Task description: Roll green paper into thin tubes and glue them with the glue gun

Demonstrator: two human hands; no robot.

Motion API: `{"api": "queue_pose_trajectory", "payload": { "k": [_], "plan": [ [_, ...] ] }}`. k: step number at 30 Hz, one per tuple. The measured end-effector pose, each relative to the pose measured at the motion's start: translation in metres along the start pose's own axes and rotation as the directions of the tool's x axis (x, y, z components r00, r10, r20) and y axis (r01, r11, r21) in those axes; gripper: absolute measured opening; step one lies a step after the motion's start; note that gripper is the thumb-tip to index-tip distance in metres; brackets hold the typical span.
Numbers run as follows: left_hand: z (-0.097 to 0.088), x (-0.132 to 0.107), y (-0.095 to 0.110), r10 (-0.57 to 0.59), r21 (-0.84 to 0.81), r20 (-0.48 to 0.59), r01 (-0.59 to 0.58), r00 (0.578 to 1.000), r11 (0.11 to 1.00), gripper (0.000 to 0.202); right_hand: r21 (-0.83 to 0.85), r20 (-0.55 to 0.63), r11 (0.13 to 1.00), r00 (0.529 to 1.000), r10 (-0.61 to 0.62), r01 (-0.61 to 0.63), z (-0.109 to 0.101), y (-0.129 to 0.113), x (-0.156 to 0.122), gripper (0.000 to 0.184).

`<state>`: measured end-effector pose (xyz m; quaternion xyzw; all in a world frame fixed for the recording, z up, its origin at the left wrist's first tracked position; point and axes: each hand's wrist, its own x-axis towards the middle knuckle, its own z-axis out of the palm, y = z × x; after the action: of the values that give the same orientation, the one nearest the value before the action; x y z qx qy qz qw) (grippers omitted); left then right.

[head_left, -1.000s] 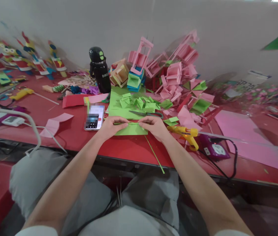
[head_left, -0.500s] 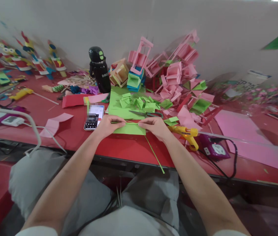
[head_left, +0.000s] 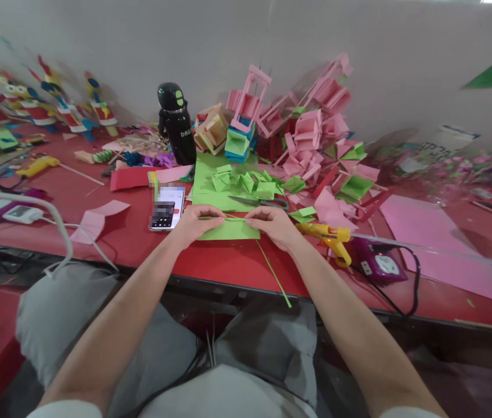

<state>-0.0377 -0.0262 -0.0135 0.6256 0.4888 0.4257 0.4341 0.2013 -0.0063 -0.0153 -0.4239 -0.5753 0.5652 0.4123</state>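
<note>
A light green paper sheet lies at the front of the red table, its far edge raised between my two hands. My left hand pinches that edge near the sheet's left side, thumb on top. The right hand pinches the same edge further right, fingers bent and thumb against the paper. Between the thumbs the edge looks folded or curled; the exact fold is too small to tell. A thin green paper strip runs from the sheet's right corner over the table edge. Just behind my hands are scissors and several small folded green pieces.
Left of my hands lies a phone, with a black bottle behind. To the right are a yellow glue gun, a purple power socket and pink sheets. Pink paper chairs are heaped against the wall.
The green sheet tilts slightly and shows a little more of its surface at the left and right. Both hands stay almost in place, still pinching its far edge.
</note>
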Motion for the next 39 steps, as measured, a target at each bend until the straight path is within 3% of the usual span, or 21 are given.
{"api": "queue_pose_trajectory", "payload": {
  "k": [11,17,34,39],
  "plan": [
    [0.003,0.000,0.000,-0.038,-0.059,0.039,0.040,0.999,0.997,0.020,0.009,0.024,1.000,1.000,0.006,-0.006,0.002,0.000,-0.001,0.026],
    [0.008,-0.001,0.004,-0.041,-0.061,0.038,0.043,0.998,0.997,0.019,-0.077,0.024,0.997,1.000,0.006,-0.004,0.005,0.001,0.000,0.031],
    [0.013,-0.001,0.006,-0.082,-0.096,0.046,0.086,0.996,0.992,0.019,-0.143,0.026,0.986,0.996,-0.080,0.083,0.008,0.002,0.000,0.021],
    [0.012,-0.001,0.010,-0.105,-0.037,0.069,0.108,0.992,0.993,0.017,-0.164,0.043,0.982,0.996,-0.083,0.089,0.008,0.002,0.000,0.018]
  ]
}}
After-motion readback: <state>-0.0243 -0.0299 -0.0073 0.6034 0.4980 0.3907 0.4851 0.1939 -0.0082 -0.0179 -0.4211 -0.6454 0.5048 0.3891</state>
